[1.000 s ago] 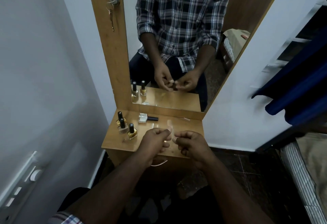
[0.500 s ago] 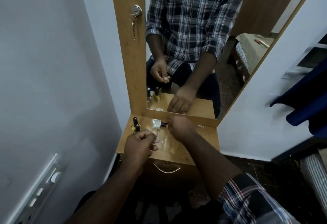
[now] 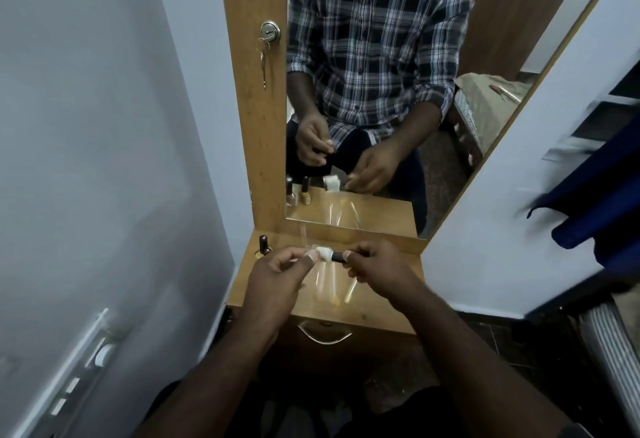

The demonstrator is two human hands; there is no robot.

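A small bottle (image 3: 323, 253) with a pale body and a black cap (image 3: 337, 257) is held just above the wooden surface (image 3: 381, 295), a little above the middle of the frame. Its long axis lies level, running left to right across the picture. The cap end is turned to the right and the body end to the left.

The cap is pinched by the fingers (image 3: 353, 253) of the right hand (image 3: 377, 266), so the bottle is carried from that side alone. The left hand (image 3: 273, 278) is set just beside the body end, with its fingers curled and the thumb and forefinger drawn narrow. In the mirror (image 3: 363, 212) this hand is shown apart from the bottle. A small pale thing may be nipped at its fingertips, though this cannot be told for certain at this blur.

The coming move is judged to be the opening of the cap. For that the body must be taken by the left hand, which is the nearer one. A short reach to the right along the bottle's own axis is called for, and the twist would then be made about that same line.

A dark-capped bottle (image 3: 265, 245) is stood upright at the left back corner of the surface.
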